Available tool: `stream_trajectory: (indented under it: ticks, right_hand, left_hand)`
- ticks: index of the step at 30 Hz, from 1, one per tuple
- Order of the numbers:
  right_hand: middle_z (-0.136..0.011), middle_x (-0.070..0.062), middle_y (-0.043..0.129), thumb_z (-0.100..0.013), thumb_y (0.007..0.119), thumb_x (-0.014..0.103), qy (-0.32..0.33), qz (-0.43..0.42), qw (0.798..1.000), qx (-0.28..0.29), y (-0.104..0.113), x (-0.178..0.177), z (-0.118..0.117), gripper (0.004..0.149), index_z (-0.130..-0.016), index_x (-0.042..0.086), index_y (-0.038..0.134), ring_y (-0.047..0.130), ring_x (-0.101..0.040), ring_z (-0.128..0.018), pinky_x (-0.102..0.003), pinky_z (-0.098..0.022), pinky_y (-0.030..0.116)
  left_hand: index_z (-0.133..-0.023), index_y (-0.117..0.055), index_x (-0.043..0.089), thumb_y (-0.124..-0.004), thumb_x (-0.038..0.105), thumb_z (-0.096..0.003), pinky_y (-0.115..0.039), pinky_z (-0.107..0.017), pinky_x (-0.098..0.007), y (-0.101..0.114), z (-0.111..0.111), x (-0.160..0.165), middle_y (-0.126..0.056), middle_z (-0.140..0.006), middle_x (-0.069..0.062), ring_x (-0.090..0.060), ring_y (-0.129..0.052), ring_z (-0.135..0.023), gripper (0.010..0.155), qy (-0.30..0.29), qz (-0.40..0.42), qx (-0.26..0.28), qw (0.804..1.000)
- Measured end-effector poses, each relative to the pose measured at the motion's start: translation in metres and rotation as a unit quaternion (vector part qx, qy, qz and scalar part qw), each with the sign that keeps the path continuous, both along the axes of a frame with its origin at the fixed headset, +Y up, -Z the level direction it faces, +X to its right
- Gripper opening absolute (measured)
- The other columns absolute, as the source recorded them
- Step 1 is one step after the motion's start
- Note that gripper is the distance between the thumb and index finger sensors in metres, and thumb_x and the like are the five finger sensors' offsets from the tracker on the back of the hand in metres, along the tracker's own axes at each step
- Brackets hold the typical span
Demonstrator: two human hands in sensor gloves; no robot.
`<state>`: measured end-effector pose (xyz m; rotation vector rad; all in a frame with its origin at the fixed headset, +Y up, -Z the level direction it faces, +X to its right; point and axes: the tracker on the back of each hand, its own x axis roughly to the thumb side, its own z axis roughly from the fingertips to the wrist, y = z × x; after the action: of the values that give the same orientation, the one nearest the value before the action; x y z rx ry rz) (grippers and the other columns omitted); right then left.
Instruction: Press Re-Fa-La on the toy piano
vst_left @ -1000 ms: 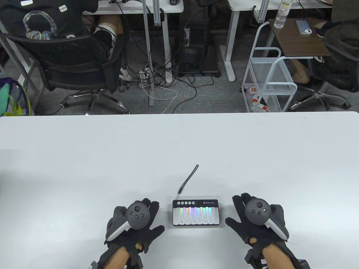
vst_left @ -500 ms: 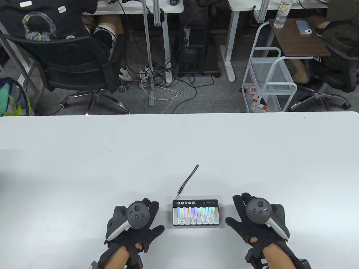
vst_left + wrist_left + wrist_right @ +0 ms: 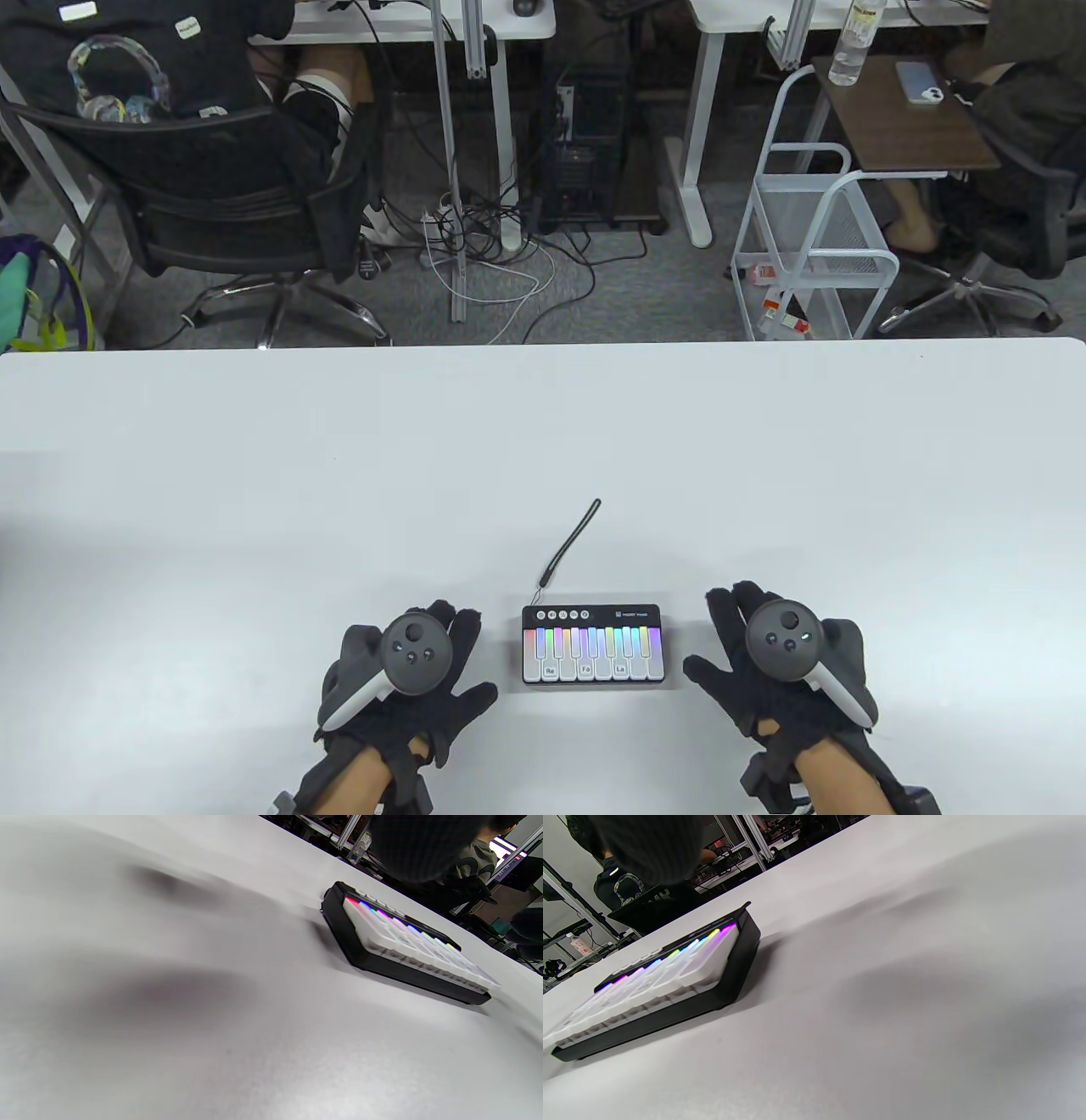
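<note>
A small black toy piano (image 3: 591, 647) with white keys and rainbow lights lies on the white table (image 3: 543, 441) near the front edge. Three keys carry labels Re (image 3: 549, 671), Fa (image 3: 585, 670) and La (image 3: 620, 669). My left hand (image 3: 405, 679) rests flat on the table left of the piano, fingers spread, touching nothing else. My right hand (image 3: 780, 666) rests flat to the piano's right, fingers spread, also apart from it. The piano shows in the left wrist view (image 3: 407, 946) and the right wrist view (image 3: 666, 984). A blurred dark fingertip (image 3: 418, 846) hangs at the top there.
A black wrist strap (image 3: 570, 543) runs from the piano's back edge toward the table's middle. Beyond the far table edge are office chairs, desks and a white wire cart (image 3: 814, 246).
The right hand has crept very slightly to the right. The left hand and the piano have not moved.
</note>
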<state>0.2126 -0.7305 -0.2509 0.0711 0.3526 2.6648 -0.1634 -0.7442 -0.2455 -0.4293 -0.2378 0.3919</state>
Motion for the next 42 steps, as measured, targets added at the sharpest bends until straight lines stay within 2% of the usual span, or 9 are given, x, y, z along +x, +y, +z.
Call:
stream_trajectory:
  ticks: [12, 22, 32, 42]
  right_hand:
    - [-0.112, -0.011, 0.019, -0.041, 0.075, 0.054, 0.025, 0.0, 0.999, 0.032, 0.028, -0.017, -0.003, 0.081, -0.104, 0.021, 0.035, 0.023, -0.048, -0.104, -0.068, -0.072, 0.03]
    - [-0.111, -0.012, 0.029, -0.041, 0.076, 0.053, 0.08, 0.013, 0.994, 0.069, 0.045, -0.061, -0.005, 0.078, -0.103, 0.02, 0.041, 0.033, -0.048, -0.103, -0.067, -0.071, 0.037]
    - [-0.108, -0.011, 0.043, -0.041, 0.082, 0.045, 0.148, 0.053, 0.984, 0.088, 0.041, -0.113, -0.004, 0.07, -0.1, 0.021, 0.054, 0.046, -0.047, -0.1, -0.065, -0.071, 0.045]
    - [-0.102, -0.009, 0.058, -0.042, 0.083, 0.037, 0.204, 0.107, 0.97, 0.081, 0.02, -0.152, 0.0, 0.054, -0.092, 0.022, 0.07, 0.055, -0.045, -0.096, -0.064, -0.07, 0.05]
  left_hand:
    - [-0.11, -0.024, 0.027, -0.066, 0.063, -0.0459, -0.035, -0.074, -0.066, 0.0, 0.0, -0.001, -0.02, -0.118, -0.009, -0.044, -0.025, -0.109, 0.085, 0.0, 0.005, -0.004, 1.0]
    - [-0.11, -0.023, 0.027, -0.066, 0.063, -0.0461, -0.035, -0.075, -0.066, 0.001, 0.0, -0.001, -0.02, -0.118, -0.009, -0.044, -0.025, -0.109, 0.085, -0.002, 0.007, -0.005, 1.0]
    - [-0.11, -0.023, 0.027, -0.066, 0.063, -0.0461, -0.035, -0.074, -0.066, 0.0, 0.0, 0.0, -0.02, -0.118, -0.009, -0.044, -0.025, -0.109, 0.085, -0.004, 0.007, -0.01, 1.0]
    - [-0.11, -0.023, 0.027, -0.066, 0.063, -0.0463, -0.034, -0.075, -0.066, 0.001, -0.001, 0.0, -0.02, -0.118, -0.009, -0.044, -0.025, -0.109, 0.085, -0.004, 0.01, -0.014, 1.0]
